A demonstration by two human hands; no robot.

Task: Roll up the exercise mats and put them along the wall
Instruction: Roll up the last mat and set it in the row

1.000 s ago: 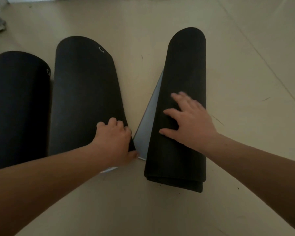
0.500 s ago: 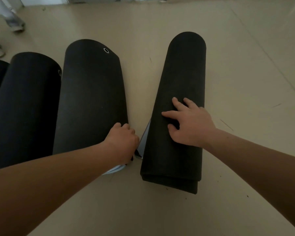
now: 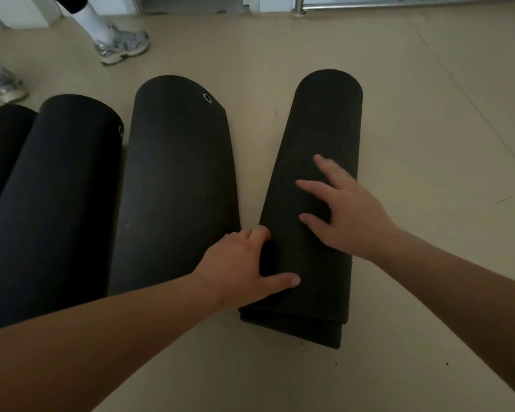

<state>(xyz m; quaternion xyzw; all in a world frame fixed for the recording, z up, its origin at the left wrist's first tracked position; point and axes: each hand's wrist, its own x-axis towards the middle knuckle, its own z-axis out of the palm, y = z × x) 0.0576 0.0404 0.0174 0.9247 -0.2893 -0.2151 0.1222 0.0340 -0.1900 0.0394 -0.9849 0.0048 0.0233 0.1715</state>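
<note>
One flattish matte-black foam roll under left hand and right hand.

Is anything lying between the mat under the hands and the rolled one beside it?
Nothing visible does. Only bare floor separates the rolled mat from the neighbouring mat; the left hand grips the rolled mat's edge at the gap's near end, and the right hand rests on top.
</note>
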